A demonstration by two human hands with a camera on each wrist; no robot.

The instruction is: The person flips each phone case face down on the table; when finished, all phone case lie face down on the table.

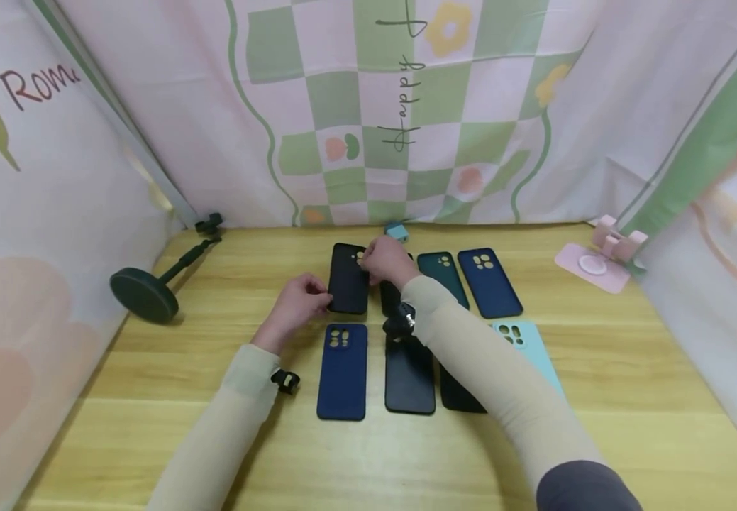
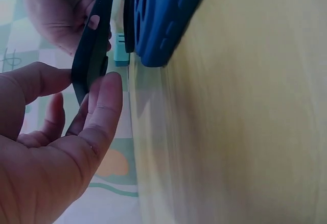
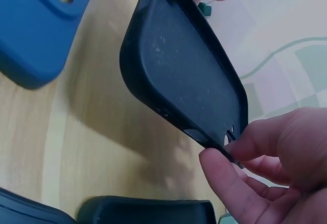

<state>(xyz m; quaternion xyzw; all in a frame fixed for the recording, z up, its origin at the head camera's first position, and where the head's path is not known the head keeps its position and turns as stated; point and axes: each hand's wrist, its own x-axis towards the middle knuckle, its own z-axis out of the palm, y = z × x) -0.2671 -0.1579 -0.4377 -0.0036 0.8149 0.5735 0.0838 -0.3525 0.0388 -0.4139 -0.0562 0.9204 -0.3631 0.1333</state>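
A black phone case (image 1: 346, 287) is held up by both hands, its hollow inner side facing the right wrist view. My left hand (image 1: 298, 305) pinches its lower left edge between thumb and fingers. At its upper corner, near the camera cutouts, my right hand (image 1: 390, 261) pinches the rim. Just below it in the head view lies a blue case (image 1: 342, 380). Another black case (image 1: 389, 301) is partly hidden beneath my right hand and wrist. Farther right in the back row are a dark green case (image 1: 442, 273) and a navy case (image 1: 492, 287).
In the front row, a black case (image 1: 409, 383), another dark case (image 1: 459, 390) and a turquoise case (image 1: 537, 348) lie partly under the right arm. A dark round-based stand (image 1: 145, 294) is left, a pink stand (image 1: 591, 264) right. A small teal block (image 1: 396, 231) sits by the curtain.
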